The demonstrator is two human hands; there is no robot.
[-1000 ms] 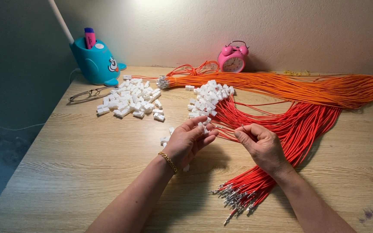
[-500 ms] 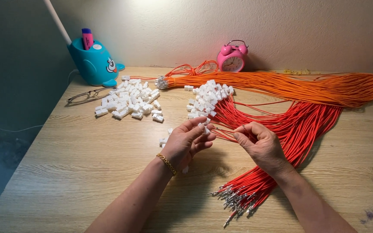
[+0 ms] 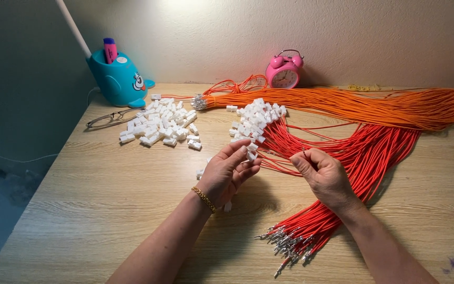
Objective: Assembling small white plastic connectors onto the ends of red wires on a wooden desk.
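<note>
Two hands meet over the middle of the surface (image 3: 80, 210). The left hand (image 3: 229, 173) has its fingers curled, pinching a small white connector (image 3: 251, 155) between thumb and fingertips; a gold bracelet (image 3: 204, 199) circles its wrist. The right hand (image 3: 324, 176), just to the right, is closed in a pinch on a thin red wire (image 3: 277, 158) that runs left toward the connector. Whether wire and connector touch cannot be told.

Under and right of the right hand lies a bundle of red wires (image 3: 342, 210), its metal tips (image 3: 287, 244) fanned out near the front edge. Just beyond the hands sits a heap of white connectors (image 3: 256, 118) on the wires. A second, larger pile of white connectors (image 3: 158, 126) lies to the far left, with eyeglasses (image 3: 106, 120) beside it. A long orange wire bundle (image 3: 353, 105) stretches across the far side. Against the wall stand a blue pen holder (image 3: 119, 79) and a pink alarm clock (image 3: 285, 71).
</note>
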